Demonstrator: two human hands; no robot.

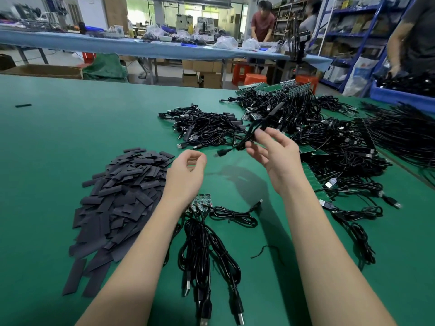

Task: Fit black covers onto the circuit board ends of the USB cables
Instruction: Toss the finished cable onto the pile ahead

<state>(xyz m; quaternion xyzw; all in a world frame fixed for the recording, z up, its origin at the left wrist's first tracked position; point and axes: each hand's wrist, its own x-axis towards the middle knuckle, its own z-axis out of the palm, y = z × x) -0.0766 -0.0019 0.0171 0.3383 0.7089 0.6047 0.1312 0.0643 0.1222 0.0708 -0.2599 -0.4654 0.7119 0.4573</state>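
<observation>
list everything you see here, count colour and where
covers: a large pile, black, left on the mat
boards: a small joined strip, green, under the left wrist, wired to cables
near cables: a few, black, between the forearms
finished cables: a heap, black, centre back
unfinished cables: a big heap with green boards, right
held cable: one, black, in the right grip
mat: one, green
bin: one, blue, far right
left hand: fingers curled, empty
right hand: pinching the cable

Green table (pixel 70 128); black covers (pixel 117 203) heaped left; USB cables (pixel 329 142) piled right; cable bundle (pixel 207 250) near edge
</observation>
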